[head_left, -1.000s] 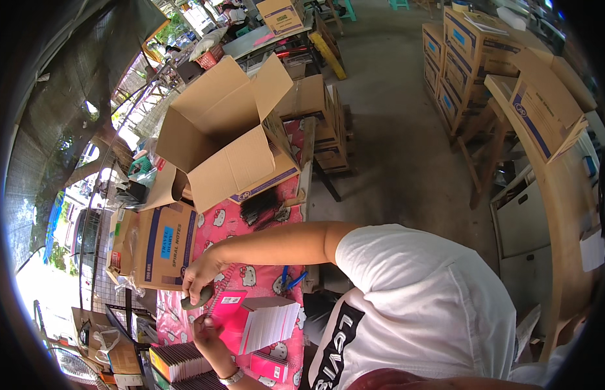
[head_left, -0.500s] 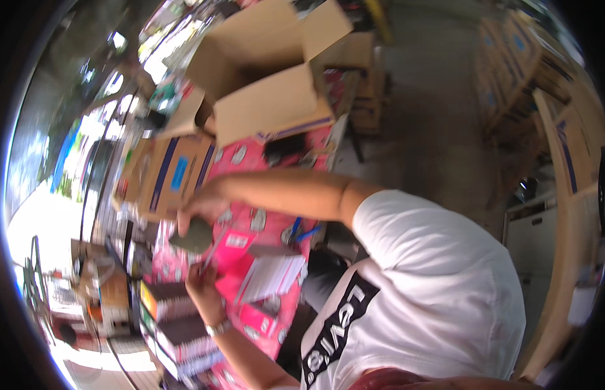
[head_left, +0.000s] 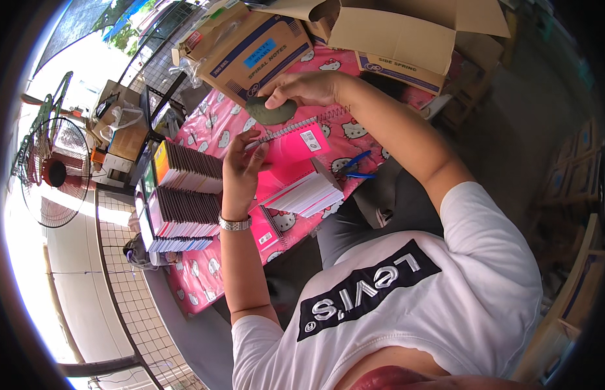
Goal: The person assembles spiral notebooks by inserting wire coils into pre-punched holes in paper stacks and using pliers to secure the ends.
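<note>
My left hand (head_left: 244,166), with a metal watch at its wrist, pinches a bright pink spiral notebook (head_left: 293,148) by its bound edge. A wire coil (head_left: 334,114) runs along that edge and sticks out past its right end. My right hand (head_left: 309,90) grips a dark green oval pad (head_left: 271,112) just above the coil, thumb pressed on its face. What the pad is made of I cannot tell. Beneath the held notebook lies a pile of pink-covered white pages (head_left: 309,195). Closer to me is another pink notebook (head_left: 266,229). A blue-handled tool (head_left: 360,168) rests to the right.
Stacks of spiral notebooks (head_left: 185,195) stand at the table's left. A closed carton (head_left: 254,55) and an open carton (head_left: 393,39) sit at the back of the pink patterned tablecloth (head_left: 215,127). A fan (head_left: 54,172) is at far left, and more cartons (head_left: 572,159) stand at right.
The view has swung round, so the table and cartons appear shifted and turned. My right hand still grips the green pad, and my left hand still holds the notebook's edge.
</note>
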Motion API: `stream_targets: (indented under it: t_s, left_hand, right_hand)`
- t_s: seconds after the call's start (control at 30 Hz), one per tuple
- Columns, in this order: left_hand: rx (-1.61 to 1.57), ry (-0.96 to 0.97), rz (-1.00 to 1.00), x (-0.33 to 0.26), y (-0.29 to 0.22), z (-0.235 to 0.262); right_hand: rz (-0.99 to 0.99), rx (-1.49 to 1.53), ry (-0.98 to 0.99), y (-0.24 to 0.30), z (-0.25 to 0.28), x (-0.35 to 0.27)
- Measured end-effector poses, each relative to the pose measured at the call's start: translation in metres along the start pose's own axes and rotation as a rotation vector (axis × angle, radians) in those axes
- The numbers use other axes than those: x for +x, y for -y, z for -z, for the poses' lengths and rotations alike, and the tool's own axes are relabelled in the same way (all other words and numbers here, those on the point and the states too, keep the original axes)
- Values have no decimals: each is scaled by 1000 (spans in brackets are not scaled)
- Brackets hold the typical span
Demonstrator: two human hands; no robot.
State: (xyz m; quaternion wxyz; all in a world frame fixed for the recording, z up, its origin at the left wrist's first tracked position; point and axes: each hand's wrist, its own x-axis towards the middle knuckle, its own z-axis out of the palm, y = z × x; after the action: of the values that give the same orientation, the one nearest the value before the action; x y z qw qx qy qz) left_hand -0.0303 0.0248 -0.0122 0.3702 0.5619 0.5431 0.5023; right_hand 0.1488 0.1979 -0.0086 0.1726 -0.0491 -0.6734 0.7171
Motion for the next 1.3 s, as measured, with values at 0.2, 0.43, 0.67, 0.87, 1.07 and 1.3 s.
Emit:
stream_targets:
  t_s: [0.2, 0.43, 0.67, 0.87, 1.07, 1.3]
  left_hand:
    - [52, -44, 10, 1, -3, -12]
    - [80, -219, -57, -18, 8, -17]
    - [143, -267, -61, -26, 16, -6]
    - [85, -296, -41, -26, 10, -12]
    - [101, -348, -45, -31, 9, -13]
    - [-21, -316, -29, -36, 13, -14]
  right_hand:
    - [-305, -1006, -368, -119, 71, -20]
    - [-277, -1278, -627, -192, 88, -47]
    - [-328, -1167, 536, 63, -30, 23]
    - [22, -1310, 181, 49, -47, 6]
    - [60, -1182, 137, 36, -56, 11]
    - [58, -1236, 208, 34, -58, 12]
